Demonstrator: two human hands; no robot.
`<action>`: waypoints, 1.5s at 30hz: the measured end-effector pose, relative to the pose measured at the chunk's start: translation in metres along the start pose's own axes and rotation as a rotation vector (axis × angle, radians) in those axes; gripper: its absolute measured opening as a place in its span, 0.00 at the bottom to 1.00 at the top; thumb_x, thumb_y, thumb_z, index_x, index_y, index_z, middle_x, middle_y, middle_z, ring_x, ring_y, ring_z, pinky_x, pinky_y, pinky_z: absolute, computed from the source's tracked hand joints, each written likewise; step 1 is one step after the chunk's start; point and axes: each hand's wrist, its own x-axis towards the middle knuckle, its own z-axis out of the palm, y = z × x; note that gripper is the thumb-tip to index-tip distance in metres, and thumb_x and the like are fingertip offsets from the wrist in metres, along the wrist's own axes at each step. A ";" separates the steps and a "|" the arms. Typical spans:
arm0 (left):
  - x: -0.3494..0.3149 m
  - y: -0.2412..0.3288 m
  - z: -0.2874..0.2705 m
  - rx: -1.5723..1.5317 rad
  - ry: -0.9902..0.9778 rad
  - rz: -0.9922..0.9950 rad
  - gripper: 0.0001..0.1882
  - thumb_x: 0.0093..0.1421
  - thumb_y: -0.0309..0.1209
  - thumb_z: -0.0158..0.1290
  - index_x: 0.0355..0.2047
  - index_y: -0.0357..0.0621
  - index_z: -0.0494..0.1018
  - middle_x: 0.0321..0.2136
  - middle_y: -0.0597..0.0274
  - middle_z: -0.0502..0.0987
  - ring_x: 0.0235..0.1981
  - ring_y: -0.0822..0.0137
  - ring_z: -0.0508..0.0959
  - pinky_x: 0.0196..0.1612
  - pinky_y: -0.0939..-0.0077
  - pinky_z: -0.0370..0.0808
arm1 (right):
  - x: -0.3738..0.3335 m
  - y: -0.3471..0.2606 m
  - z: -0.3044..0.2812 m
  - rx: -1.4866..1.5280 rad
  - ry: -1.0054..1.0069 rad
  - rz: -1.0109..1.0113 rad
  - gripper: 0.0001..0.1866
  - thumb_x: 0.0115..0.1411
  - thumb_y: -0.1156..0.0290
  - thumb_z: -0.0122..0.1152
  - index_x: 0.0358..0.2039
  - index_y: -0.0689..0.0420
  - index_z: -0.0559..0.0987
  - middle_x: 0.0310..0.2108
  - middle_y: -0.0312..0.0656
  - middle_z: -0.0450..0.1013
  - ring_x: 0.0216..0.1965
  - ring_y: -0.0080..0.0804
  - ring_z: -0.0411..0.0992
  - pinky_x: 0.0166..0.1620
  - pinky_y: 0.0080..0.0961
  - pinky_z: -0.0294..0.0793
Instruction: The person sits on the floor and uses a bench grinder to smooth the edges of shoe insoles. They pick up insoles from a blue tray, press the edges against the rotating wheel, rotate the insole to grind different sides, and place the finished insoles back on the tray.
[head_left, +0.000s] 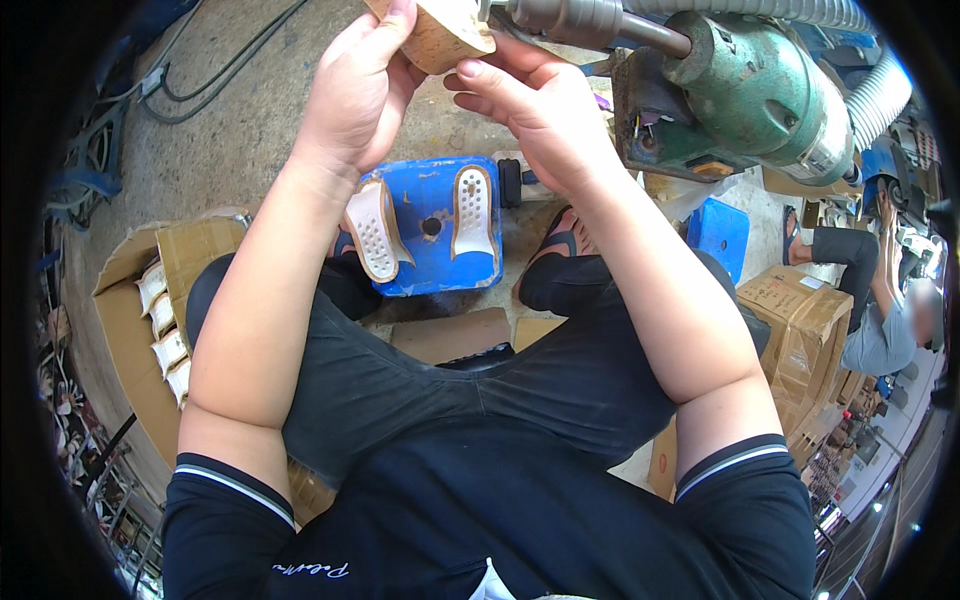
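Observation:
A tan cork-like wedge piece (447, 35) is held up at the top of the view by both hands. My left hand (358, 85) grips its left side with fingers curled over the top. My right hand (535, 110) pinches its right lower edge with thumb and fingers. The piece sits against the metal spindle (570, 17) of a green motor machine (760, 85). Below the hands, a blue plastic stool (430, 225) carries two white perforated sole pieces (473, 212).
An open cardboard box (160, 300) with several pale sole pieces stands at the left. Brown cartons (800, 320) stack at the right beside a small blue stool (720, 232). Another person (880, 310) sits at the far right. Grey hoses (880, 90) run over the machine; cables lie on the concrete floor.

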 end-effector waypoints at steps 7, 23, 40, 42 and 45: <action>0.003 0.017 -0.027 0.150 -0.178 -0.189 0.25 0.73 0.33 0.56 0.65 0.34 0.65 0.60 0.57 0.74 0.62 0.67 0.72 0.68 0.66 0.67 | -0.004 0.003 0.000 -0.034 0.076 -0.037 0.29 0.61 0.60 0.76 0.59 0.62 0.81 0.46 0.40 0.83 0.45 0.23 0.79 0.53 0.24 0.79; 0.022 0.025 -0.053 0.079 -0.274 -0.311 0.23 0.74 0.37 0.55 0.62 0.37 0.69 0.57 0.59 0.76 0.58 0.68 0.75 0.64 0.67 0.71 | 0.005 -0.003 0.012 -0.160 0.164 -0.138 0.19 0.62 0.60 0.76 0.47 0.62 0.88 0.32 0.36 0.84 0.36 0.18 0.79 0.44 0.19 0.79; 0.033 0.022 -0.063 -0.010 -0.309 -0.328 0.21 0.75 0.36 0.53 0.62 0.36 0.69 0.57 0.56 0.77 0.59 0.65 0.75 0.67 0.62 0.70 | 0.016 0.003 0.014 -0.160 0.187 -0.169 0.17 0.62 0.62 0.74 0.42 0.65 0.88 0.32 0.40 0.85 0.36 0.21 0.82 0.44 0.21 0.81; 0.034 0.021 -0.065 -0.021 -0.306 -0.338 0.22 0.75 0.35 0.53 0.62 0.35 0.69 0.57 0.56 0.76 0.60 0.65 0.75 0.67 0.62 0.70 | 0.018 0.004 0.013 -0.180 0.185 -0.162 0.18 0.63 0.62 0.74 0.44 0.64 0.87 0.33 0.41 0.85 0.36 0.23 0.82 0.45 0.22 0.82; 0.033 0.015 -0.064 0.018 -0.242 -0.306 0.22 0.74 0.35 0.54 0.62 0.34 0.68 0.58 0.55 0.76 0.60 0.65 0.74 0.67 0.63 0.70 | 0.019 0.005 0.009 -0.115 0.134 -0.070 0.22 0.67 0.66 0.71 0.54 0.69 0.81 0.42 0.48 0.84 0.44 0.31 0.84 0.51 0.27 0.85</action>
